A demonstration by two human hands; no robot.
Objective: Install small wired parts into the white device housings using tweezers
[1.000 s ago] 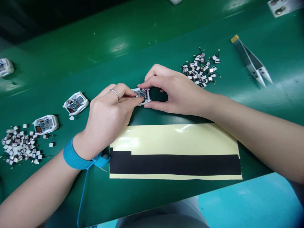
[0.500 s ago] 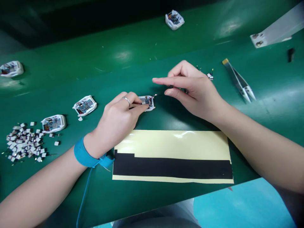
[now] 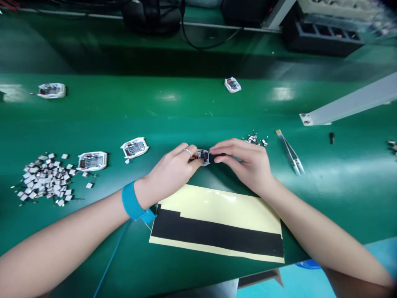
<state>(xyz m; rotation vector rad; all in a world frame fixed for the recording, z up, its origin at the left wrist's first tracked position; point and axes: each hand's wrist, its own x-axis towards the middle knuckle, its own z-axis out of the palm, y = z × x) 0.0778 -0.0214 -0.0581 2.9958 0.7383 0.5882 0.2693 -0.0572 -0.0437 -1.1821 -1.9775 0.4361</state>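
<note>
My left hand (image 3: pixel 173 165) grips a small white-framed circuit board module (image 3: pixel 203 156) with its fingertips. My right hand (image 3: pixel 245 161) is right next to it, its thumb and forefinger pinching a small dark strip (image 3: pixel 219 155) whose tip reaches the module. The fingers hide part of the board. Below both hands lies a yellow backing sheet (image 3: pixel 217 205) carrying a black foam strip (image 3: pixel 214 234). A blue wrist strap (image 3: pixel 133 201) circles my left wrist, with its cord trailing down.
Steel tweezers (image 3: pixel 290 152) lie right of my hands beside a small pile of tiny components (image 3: pixel 254 140). To the left are a larger pile of small parts (image 3: pixel 46 180) and white modules (image 3: pixel 92 161). A grey metal bar (image 3: pixel 347 101) crosses the green bench at right.
The view has tilted up, showing more of the bench's far side. My right hand has moved left from its spread pose and now pinches the dark strip at the module.
</note>
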